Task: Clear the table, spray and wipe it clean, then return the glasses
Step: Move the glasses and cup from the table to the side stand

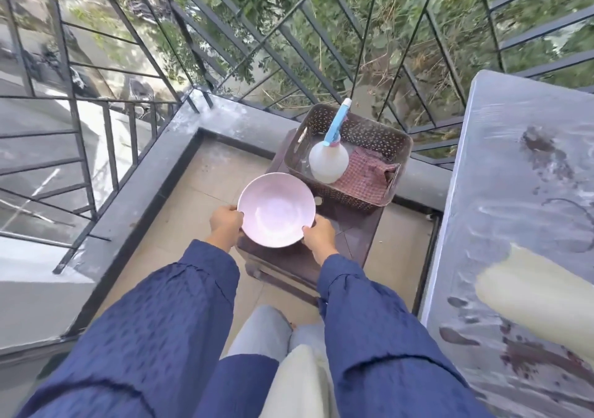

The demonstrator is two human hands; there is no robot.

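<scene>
Gripping pink bowl (275, 209) at opposite rim edges: left hand (225, 223) curling round its left side, right hand (318, 236) round its right. Holding bowl low over near end of dark stool (347, 234); contact unclear. Noting perforated basket (363, 128) on stool's far end, carrying spray bottle (328, 160) beside checked cloth (366, 176). Noting stained, smeared table (508, 166) standing at right.

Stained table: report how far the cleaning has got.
Done: nothing finished. In hand: left hand and right hand hold the round pink bowl over the dark brown stool. Remaining: white spray bottle and checked red cloth lie in the brown perforated basket; the plastic-covered table shows brown stains. No glasses visible.
</scene>
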